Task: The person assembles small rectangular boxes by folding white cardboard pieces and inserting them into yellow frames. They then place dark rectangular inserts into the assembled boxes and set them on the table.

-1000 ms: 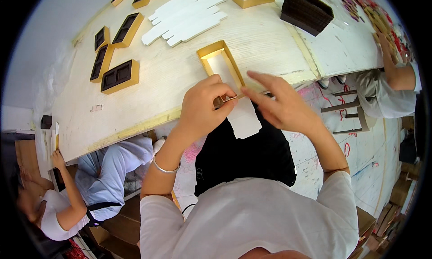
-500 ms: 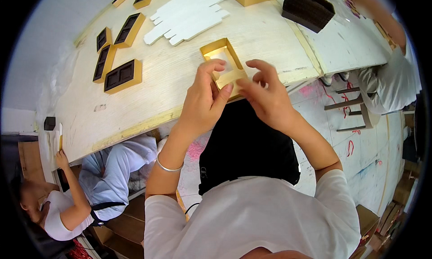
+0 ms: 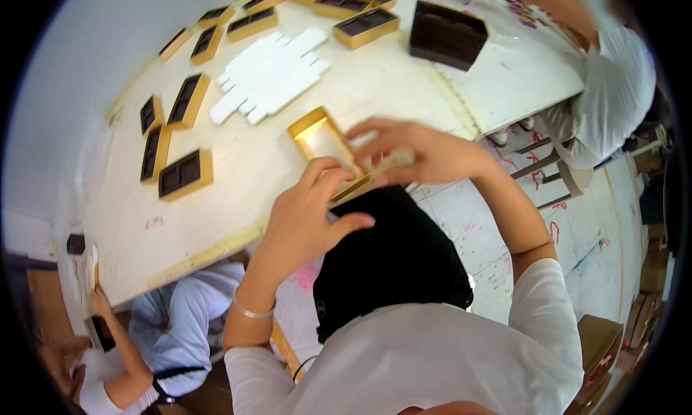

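Note:
A gold open box (image 3: 305,129) with a pale inside floor sits at the table's near edge, its near end over my lap. My left hand (image 3: 306,209) is at its near left end, fingertips over the wall and thumb stretched apart. Around the right wall my right hand (image 3: 425,152) is spread, slightly blurred, its fingertips touching or close to the wall; the exact contact is hidden. Beyond the box lies a stack of flat white card blanks (image 3: 270,76). A gold box with a dark insert (image 3: 186,174) stands to the left.
Several more gold boxes with dark inserts (image 3: 366,27) line the table's far and left sides. A stack of dark brown trays (image 3: 447,36) stands far right. A co-worker's hand (image 3: 101,299) holds a knife-like tool at the left edge; another person (image 3: 613,90) is at the right.
The view has shifted, showing more boxes at the back. My right hand has moved from the box's near end to its right side. My left thumb has come away from the box.

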Demonstrator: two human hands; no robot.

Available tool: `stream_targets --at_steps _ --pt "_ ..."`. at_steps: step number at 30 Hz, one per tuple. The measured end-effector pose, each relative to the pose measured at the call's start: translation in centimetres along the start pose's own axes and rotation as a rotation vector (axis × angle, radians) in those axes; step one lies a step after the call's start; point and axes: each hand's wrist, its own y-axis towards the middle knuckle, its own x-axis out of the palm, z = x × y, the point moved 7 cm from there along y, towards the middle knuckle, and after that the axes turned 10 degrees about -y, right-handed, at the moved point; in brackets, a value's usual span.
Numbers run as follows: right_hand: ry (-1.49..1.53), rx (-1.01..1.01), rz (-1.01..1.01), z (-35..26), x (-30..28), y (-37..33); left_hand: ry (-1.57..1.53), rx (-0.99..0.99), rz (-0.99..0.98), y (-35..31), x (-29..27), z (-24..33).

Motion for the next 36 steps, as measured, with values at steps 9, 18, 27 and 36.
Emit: stream_targets --at_steps 9,18,27,36 --pt "-1.143 0.195 0.454 10.1 -17.8 -4.5 0.130 0.171 -0.216 5.5 -4.9 -3.8" --pt "-0.877 0.220 0.528 10.5 -19.8 -4.6 -0.215 -0.124 -0.262 5.5 -1.8 -4.7" --pt "0.125 0.329 0.307 3.1 -10.3 -2.8 -0.072 -0.132 -0.102 3.9 -1.1 -3.4" --pt "-0.658 0.585 -0.068 2.6 -2.6 0.9 -0.075 -0.094 -0.082 3.5 -0.4 -2.8"
